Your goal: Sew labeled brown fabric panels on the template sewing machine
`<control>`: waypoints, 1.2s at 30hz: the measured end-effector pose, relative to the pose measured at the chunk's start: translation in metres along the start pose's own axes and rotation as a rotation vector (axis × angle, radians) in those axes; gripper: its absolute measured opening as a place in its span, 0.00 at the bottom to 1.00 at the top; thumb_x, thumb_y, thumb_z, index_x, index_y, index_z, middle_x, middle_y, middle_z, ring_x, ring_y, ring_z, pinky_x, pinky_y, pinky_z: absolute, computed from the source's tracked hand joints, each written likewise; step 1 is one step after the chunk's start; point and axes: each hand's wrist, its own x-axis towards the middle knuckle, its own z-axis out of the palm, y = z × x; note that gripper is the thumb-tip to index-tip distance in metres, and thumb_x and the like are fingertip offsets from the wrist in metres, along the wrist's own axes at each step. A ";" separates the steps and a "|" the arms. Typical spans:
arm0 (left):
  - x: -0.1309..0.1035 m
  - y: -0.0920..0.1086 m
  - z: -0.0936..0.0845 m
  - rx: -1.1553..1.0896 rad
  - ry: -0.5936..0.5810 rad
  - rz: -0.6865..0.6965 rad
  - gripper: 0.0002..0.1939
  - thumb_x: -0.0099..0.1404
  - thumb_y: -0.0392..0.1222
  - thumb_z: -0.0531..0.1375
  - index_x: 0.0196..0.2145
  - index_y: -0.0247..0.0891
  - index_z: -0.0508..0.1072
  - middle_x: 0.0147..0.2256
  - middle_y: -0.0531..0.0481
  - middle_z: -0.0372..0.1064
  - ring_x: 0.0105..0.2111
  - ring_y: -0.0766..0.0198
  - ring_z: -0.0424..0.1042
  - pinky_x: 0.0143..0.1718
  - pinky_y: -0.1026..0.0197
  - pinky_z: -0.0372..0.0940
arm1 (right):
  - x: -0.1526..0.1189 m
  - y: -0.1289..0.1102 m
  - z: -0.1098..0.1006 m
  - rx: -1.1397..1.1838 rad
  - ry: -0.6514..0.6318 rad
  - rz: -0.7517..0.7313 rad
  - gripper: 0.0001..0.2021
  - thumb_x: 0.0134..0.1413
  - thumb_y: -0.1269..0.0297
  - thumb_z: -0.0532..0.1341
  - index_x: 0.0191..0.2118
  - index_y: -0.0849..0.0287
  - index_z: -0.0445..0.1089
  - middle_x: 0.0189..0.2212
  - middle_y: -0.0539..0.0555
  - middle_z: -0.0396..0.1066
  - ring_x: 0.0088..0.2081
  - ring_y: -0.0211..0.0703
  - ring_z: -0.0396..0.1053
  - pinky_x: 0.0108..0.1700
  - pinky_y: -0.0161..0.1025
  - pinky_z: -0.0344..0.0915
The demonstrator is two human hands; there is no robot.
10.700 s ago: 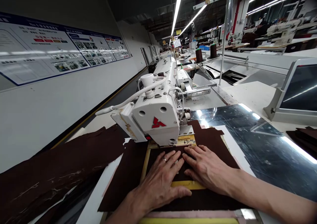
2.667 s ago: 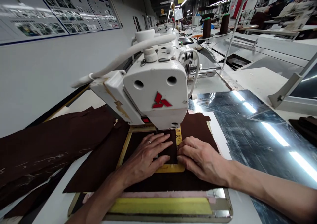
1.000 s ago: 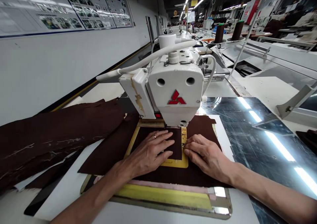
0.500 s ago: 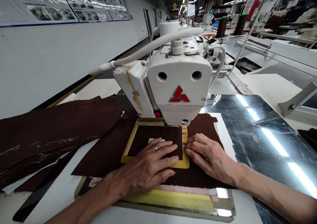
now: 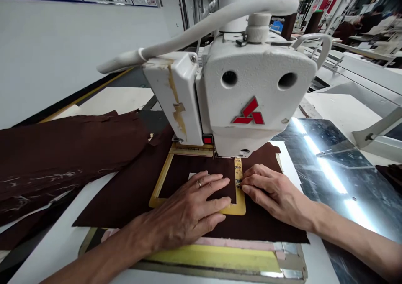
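My left hand (image 5: 196, 206) lies flat with fingers spread, over the dark brown fabric (image 5: 109, 200) and the lower part of a yellow rectangular frame (image 5: 239, 208). A small white piece (image 5: 191, 175) shows partly beyond its fingers. At the frame's right side, my right hand (image 5: 273, 192) has its thumb and fingers drawn together against the edge; the fingertips' exact grip is partly hidden. The white sewing machine head (image 5: 260, 83) stands over the frame's far end. Beneath the fabric lies a flat template (image 5: 220, 257) with a yellow strip.
A pile of brown fabric (image 5: 72, 146) with loose threads lies on the left. To the right is a shiny metal table surface (image 5: 314, 167) with a grey bracket (image 5: 380, 127) beyond it. A white wall (image 5: 94, 45) runs along the left.
My view has moved closer to the machine head, which looks larger and farther right. Both hands keep nearly the same pose on the fabric and frame.
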 end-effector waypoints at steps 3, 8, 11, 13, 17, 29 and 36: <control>-0.005 -0.003 0.001 -0.005 0.046 0.004 0.17 0.72 0.38 0.58 0.58 0.42 0.72 0.63 0.43 0.64 0.66 0.50 0.59 0.69 0.43 0.51 | 0.002 -0.006 -0.005 -0.078 -0.043 -0.005 0.10 0.72 0.64 0.53 0.41 0.58 0.70 0.36 0.54 0.66 0.38 0.42 0.65 0.39 0.40 0.65; -0.002 -0.002 0.003 -0.012 0.070 0.003 0.17 0.72 0.37 0.58 0.56 0.43 0.73 0.59 0.45 0.67 0.62 0.54 0.64 0.69 0.44 0.51 | 0.004 -0.017 0.002 -0.340 -0.178 -0.139 0.08 0.70 0.67 0.54 0.42 0.58 0.70 0.32 0.51 0.64 0.32 0.42 0.59 0.35 0.42 0.57; -0.001 -0.001 0.003 -0.011 0.060 0.000 0.17 0.72 0.37 0.58 0.57 0.44 0.72 0.60 0.46 0.67 0.63 0.54 0.62 0.70 0.44 0.49 | 0.005 -0.023 0.011 -0.514 -0.204 -0.181 0.07 0.68 0.66 0.56 0.37 0.56 0.69 0.31 0.51 0.66 0.31 0.43 0.58 0.34 0.43 0.52; -0.001 -0.002 0.001 -0.018 0.049 0.000 0.16 0.72 0.37 0.58 0.56 0.43 0.73 0.59 0.46 0.67 0.63 0.55 0.62 0.70 0.45 0.50 | 0.006 -0.025 0.017 -0.576 -0.179 -0.177 0.07 0.68 0.67 0.56 0.36 0.56 0.67 0.29 0.50 0.66 0.30 0.43 0.58 0.32 0.43 0.50; 0.001 -0.005 -0.004 -0.031 0.033 0.013 0.14 0.72 0.38 0.58 0.53 0.43 0.74 0.59 0.47 0.69 0.62 0.55 0.64 0.69 0.47 0.51 | 0.004 -0.025 0.024 -0.616 -0.116 -0.175 0.06 0.67 0.67 0.57 0.35 0.55 0.66 0.28 0.49 0.66 0.31 0.43 0.59 0.33 0.43 0.49; 0.005 -0.007 0.001 -0.057 0.039 0.030 0.16 0.72 0.34 0.57 0.54 0.43 0.74 0.59 0.46 0.68 0.60 0.57 0.65 0.69 0.47 0.50 | -0.017 -0.020 -0.007 -0.310 -0.051 -0.055 0.12 0.73 0.65 0.51 0.50 0.59 0.70 0.38 0.56 0.69 0.38 0.44 0.67 0.38 0.42 0.66; 0.005 -0.005 0.002 -0.058 0.053 0.037 0.13 0.71 0.36 0.57 0.51 0.44 0.75 0.58 0.47 0.69 0.60 0.56 0.65 0.68 0.46 0.51 | -0.013 -0.033 0.023 -0.423 -0.072 -0.246 0.20 0.71 0.58 0.56 0.61 0.61 0.66 0.57 0.59 0.72 0.59 0.55 0.66 0.60 0.53 0.64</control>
